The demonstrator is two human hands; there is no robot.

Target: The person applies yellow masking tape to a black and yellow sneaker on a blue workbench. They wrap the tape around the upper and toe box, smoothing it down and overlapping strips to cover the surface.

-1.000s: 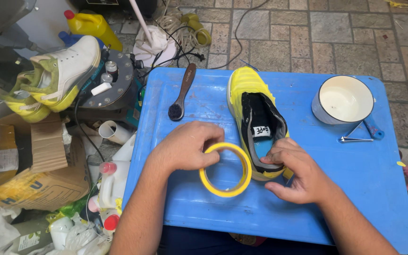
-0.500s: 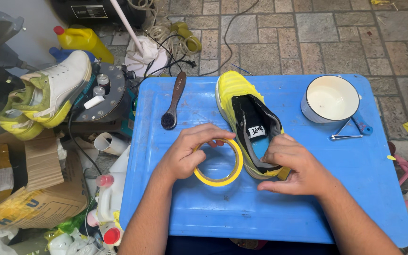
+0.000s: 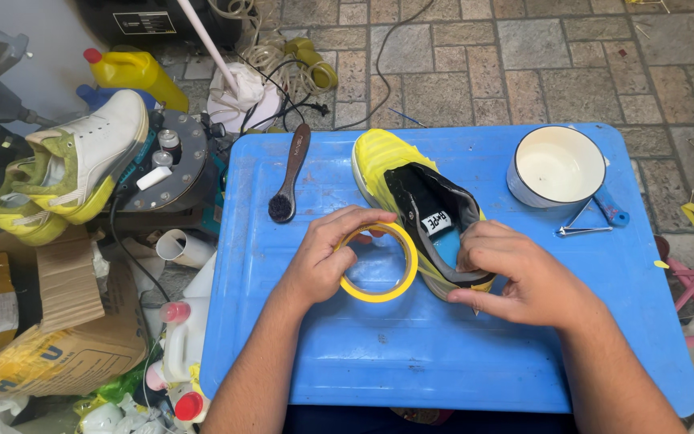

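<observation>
On the blue desk (image 3: 347, 370), the left hand (image 3: 323, 261) grips the yellow tape roll (image 3: 379, 263) beside the yellow shoe (image 3: 411, 201), whose heel the right hand (image 3: 516, 273) clasps; tape should stay taut and flat.

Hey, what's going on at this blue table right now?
A person sits at a blue table with a yellow sneaker lying on it. Their left hand holds a roll of yellow tape beside the shoe, while the right hand rests on its heel. A brush and a white bowl sit untouched nearby.
</observation>
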